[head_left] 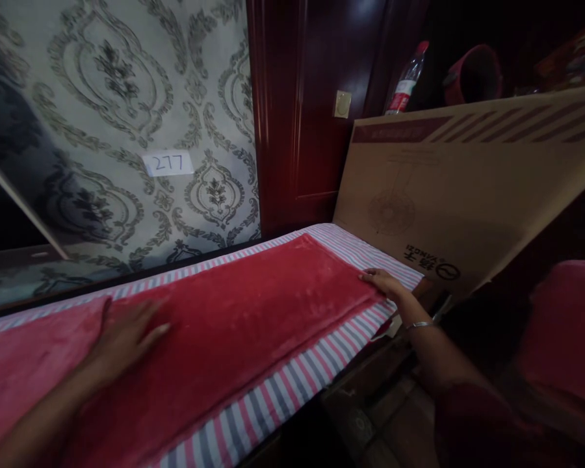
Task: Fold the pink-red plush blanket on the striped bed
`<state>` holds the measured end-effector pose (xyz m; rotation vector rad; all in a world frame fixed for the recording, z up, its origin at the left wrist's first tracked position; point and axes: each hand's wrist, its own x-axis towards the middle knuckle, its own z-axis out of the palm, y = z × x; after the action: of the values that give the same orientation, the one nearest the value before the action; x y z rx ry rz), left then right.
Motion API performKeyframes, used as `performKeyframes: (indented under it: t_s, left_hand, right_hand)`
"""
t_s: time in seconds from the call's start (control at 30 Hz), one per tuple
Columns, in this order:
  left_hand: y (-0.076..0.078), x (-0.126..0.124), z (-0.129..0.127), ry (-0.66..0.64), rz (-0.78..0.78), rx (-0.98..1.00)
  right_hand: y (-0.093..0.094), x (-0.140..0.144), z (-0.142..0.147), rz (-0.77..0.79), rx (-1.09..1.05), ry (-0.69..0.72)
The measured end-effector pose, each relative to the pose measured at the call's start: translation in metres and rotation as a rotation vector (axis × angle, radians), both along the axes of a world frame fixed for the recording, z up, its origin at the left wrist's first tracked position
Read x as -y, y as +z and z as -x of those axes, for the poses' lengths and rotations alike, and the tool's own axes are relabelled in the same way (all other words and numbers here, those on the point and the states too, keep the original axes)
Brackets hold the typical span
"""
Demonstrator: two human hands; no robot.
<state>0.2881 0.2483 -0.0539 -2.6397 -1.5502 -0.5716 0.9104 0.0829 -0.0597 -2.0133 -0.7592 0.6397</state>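
Left hand: your left hand is lying flat, palm down and fingers spread, pressing on the red blanket near its left part; it is gripping nothing.
Right hand: your right hand is reaching across to the blanket's far right corner, fingers laid together over the edge; whether they are pinching the fabric or only resting on it cannot be told. A thin bangle is sitting on that wrist.
Blanket: it is lying folded into a long band along the surface, running from lower left toward upper right, on top of the striped sheet.
Handling: the blanket is looking soft, plush and limp, likely light; it is probably sagging and creasing when lifted, so you are best taking it by corners or along a folded edge, not the middle.
Near edge: the striped sheet is showing as a border just beside the blanket and is dropping off at the front, where dark open room is lying below.
Right end: a large cardboard box is leaning close past the corner your right hand is on, leaving little room there.
Far side: patterned wallpaper with a small paper label is closing off the back edge; a dark wooden door and a plastic bottle are standing farther off.
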Motion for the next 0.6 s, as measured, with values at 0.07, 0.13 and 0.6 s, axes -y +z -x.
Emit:
performKeyframes:
  t_s: [0.07,0.13,0.6]
  left_hand:
    - [0.008,0.005,-0.051,-0.194,0.207,0.035]
    - [0.016,0.011,-0.098,-0.348,0.314,0.047]
    - [-0.026,0.038,-0.182,-0.302,0.26,0.196]
  right_hand:
    - [-0.002,0.005,0.008,-0.104,-0.051,-0.053]
    - [-0.005,0.011,0.017,-0.176,-0.083,-0.103]
    - [0.056,-0.027,0.086,-0.255,0.293,-0.037]
